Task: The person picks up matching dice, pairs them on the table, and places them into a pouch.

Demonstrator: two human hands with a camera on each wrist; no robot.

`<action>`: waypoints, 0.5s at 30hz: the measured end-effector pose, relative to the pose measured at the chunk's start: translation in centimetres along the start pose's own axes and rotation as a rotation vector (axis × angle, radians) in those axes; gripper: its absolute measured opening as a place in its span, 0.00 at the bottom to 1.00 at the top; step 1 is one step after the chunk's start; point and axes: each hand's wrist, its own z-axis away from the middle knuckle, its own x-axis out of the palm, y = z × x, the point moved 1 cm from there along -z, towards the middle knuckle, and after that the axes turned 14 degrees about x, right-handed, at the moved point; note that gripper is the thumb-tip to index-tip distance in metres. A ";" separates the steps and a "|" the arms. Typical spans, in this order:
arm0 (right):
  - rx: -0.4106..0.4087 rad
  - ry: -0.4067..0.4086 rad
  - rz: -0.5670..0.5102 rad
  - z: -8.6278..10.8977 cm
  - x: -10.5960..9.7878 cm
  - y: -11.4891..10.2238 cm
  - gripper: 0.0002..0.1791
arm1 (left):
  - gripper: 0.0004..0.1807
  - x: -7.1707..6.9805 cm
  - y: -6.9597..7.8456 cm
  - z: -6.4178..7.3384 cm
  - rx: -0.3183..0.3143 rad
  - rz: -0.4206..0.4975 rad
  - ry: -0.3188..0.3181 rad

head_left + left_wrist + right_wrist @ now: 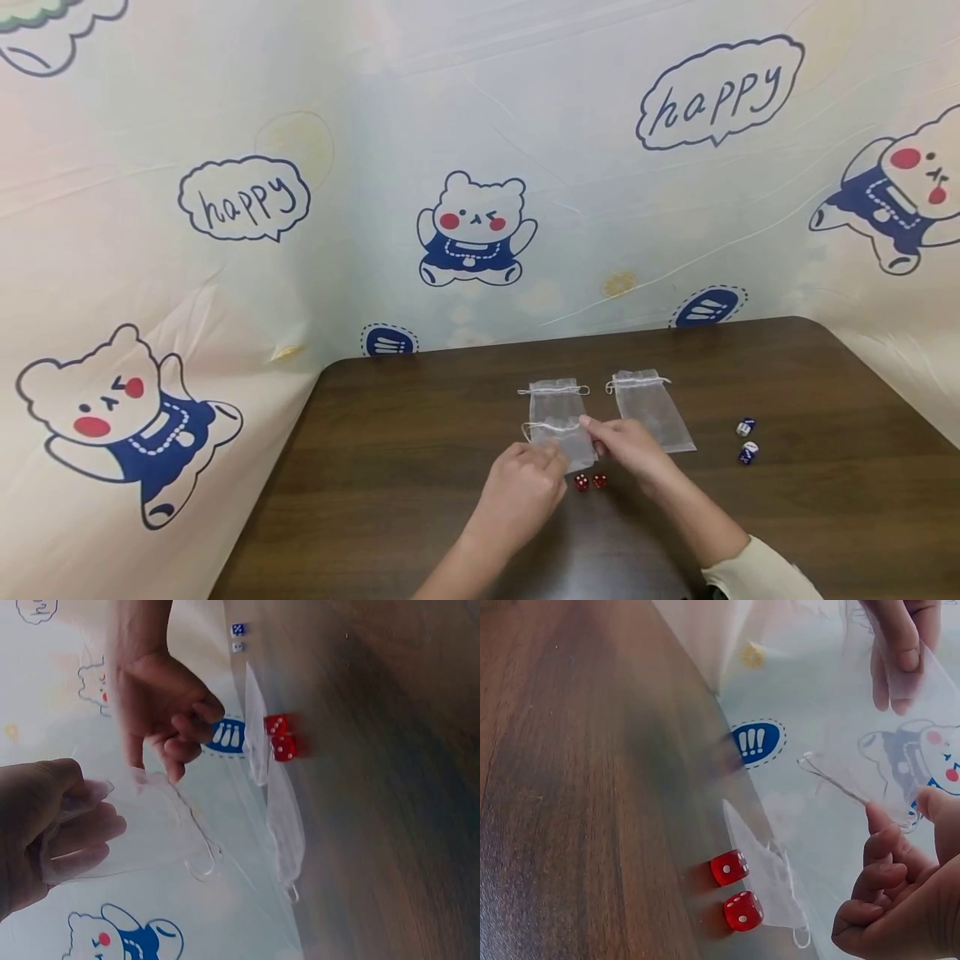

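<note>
A sheer white drawstring pouch (567, 450) is stretched between both hands, raised above the table in the wrist views. My left hand (525, 487) grips its closed end, the thin fabric lying between thumb and fingers. At the other end, my right hand (907, 885) pinches a corner of the mouth by the white cord, thumb against forefinger, its other fingers curled in. Two red dice (742, 910) with white pips lie side by side on the table below the hands. Behind the held pouch, a second sheer pouch (551, 400) lies flat, partly covered by it in the head view.
A third sheer pouch (656, 410) lies flat beyond my right hand. Farther right are small blue-and-white dice (747, 453). The dark wooden table (390, 467) ends at the back against a hanging cloth (360, 208) printed with bears.
</note>
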 end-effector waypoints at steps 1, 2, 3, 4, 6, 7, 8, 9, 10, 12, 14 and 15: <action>-0.001 0.002 0.007 0.1 0.0 0.0 0.24 | 0.03 0.1 0.2 0.0 0.007 -0.009 -0.001; -0.005 0.001 0.011 0.1 -0.1 -0.1 0.22 | 0.03 0.1 0.3 0.0 0.012 -0.017 -0.006; -0.014 0.002 0.013 0.2 -0.1 -0.1 0.20 | 0.03 0.1 0.5 0.0 0.016 -0.022 -0.014; -0.019 0.002 0.013 0.3 -0.2 -0.2 0.17 | 0.03 0.2 0.6 0.0 0.018 -0.024 -0.023; -0.036 0.006 0.019 0.4 -0.3 -0.2 0.14 | 0.03 0.1 0.8 0.0 0.018 -0.023 -0.047; -0.043 0.010 0.024 0.5 -0.3 -0.3 0.14 | 0.04 0.2 0.9 0.0 0.017 -0.020 -0.061; -0.050 0.012 0.022 0.5 -0.4 -0.3 0.13 | 0.04 0.2 1.0 0.0 0.017 -0.015 -0.075; -0.055 0.015 0.021 0.5 -0.4 -0.4 0.13 | 0.04 0.2 1.1 0.0 0.015 -0.007 -0.087; -0.058 0.020 0.020 0.5 -0.5 -0.4 0.13 | 0.04 0.2 1.1 0.1 0.015 -0.002 -0.097; -0.070 0.035 0.014 0.4 -0.6 -0.5 0.12 | 0.05 0.3 1.3 0.1 0.017 0.011 -0.110; -0.086 0.061 0.003 0.3 -0.7 -0.6 0.11 | 0.05 0.4 1.4 0.2 0.019 0.022 -0.112; -0.097 0.079 -0.004 0.3 -0.7 -0.6 0.11 | 0.06 0.5 1.4 0.2 0.020 0.027 -0.109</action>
